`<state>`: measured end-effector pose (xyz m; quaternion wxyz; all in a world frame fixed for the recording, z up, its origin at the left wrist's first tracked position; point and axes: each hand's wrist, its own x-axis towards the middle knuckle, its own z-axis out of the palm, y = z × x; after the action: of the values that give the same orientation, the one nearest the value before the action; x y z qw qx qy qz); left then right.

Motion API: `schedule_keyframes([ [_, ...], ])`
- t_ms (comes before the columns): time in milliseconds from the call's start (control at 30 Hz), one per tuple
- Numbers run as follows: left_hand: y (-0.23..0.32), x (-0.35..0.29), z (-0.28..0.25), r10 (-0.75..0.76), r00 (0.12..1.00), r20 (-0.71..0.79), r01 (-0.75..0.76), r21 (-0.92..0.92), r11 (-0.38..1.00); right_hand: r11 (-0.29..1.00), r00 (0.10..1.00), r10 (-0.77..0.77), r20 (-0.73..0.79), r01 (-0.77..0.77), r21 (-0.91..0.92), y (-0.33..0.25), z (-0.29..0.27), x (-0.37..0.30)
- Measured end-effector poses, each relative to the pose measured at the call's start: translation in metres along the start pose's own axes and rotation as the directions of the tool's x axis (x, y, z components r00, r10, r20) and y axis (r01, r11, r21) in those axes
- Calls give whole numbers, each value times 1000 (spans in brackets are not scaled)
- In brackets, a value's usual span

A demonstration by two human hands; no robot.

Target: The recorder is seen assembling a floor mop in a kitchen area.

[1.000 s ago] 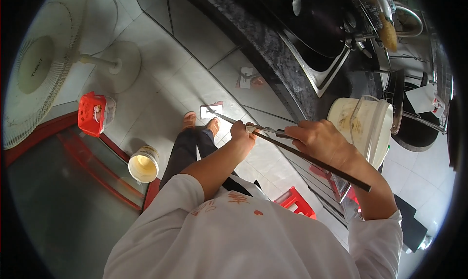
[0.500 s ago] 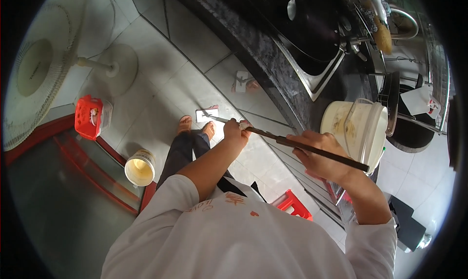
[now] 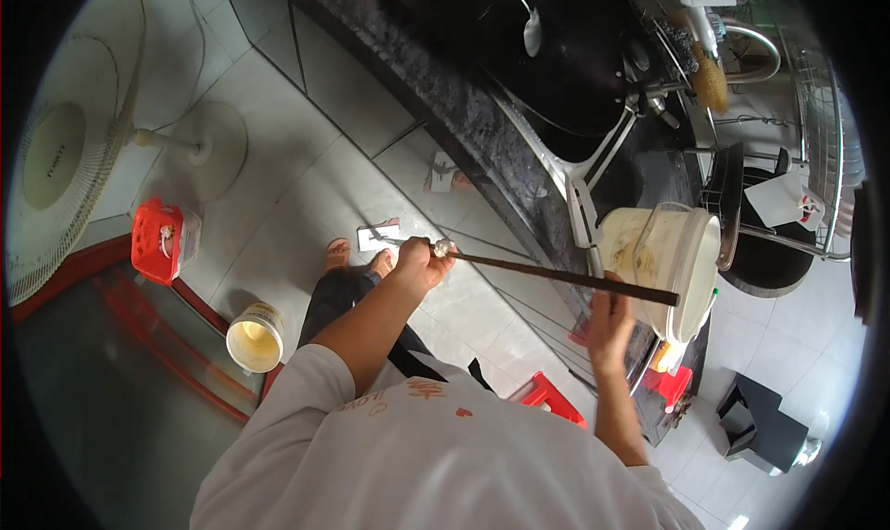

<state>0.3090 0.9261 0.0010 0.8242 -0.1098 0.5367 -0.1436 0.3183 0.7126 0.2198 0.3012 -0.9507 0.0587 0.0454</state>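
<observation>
A long dark pole (image 3: 542, 272) runs across in front of me, with its thick end to the right. My left hand (image 3: 426, 263) is closed round its thinner end, where a pale crumpled bit (image 3: 442, 247) shows at the fingers. Past that hand, a thin grey end reaches over a small white flat piece (image 3: 378, 236) by my feet; whether they touch is unclear. My right hand (image 3: 610, 331) holds the pole near its thick end, fingers raised and the pole lying across them. Right beside it stands a white lidded bucket (image 3: 640, 247).
A dark counter with a large black wok (image 3: 565, 76) and a metal spoon (image 3: 532, 34) lies ahead to the right. On the left are a standing fan (image 3: 69, 141), a red basket (image 3: 158, 241) and an open tub (image 3: 255, 337). A red stool (image 3: 553, 398) stands near my right side.
My right hand has shifted from over the pole to below it, fingers now pointing up. The pole lies flatter across the view, its thick end slightly higher. The whole view has shifted slightly.
</observation>
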Motion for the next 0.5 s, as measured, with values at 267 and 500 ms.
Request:
schedule_keyframes([
  [267, -18, 3, 12, -35, 988, -148, 4, -202, 979, 892, 961, -239, -138, 162, -421, 55, 55, 32],
  [500, -36, 26, -1, -34, 981, -189, 1, -171, 985, 733, 923, -385, 19, 293, 614, -59, 47, -4],
])
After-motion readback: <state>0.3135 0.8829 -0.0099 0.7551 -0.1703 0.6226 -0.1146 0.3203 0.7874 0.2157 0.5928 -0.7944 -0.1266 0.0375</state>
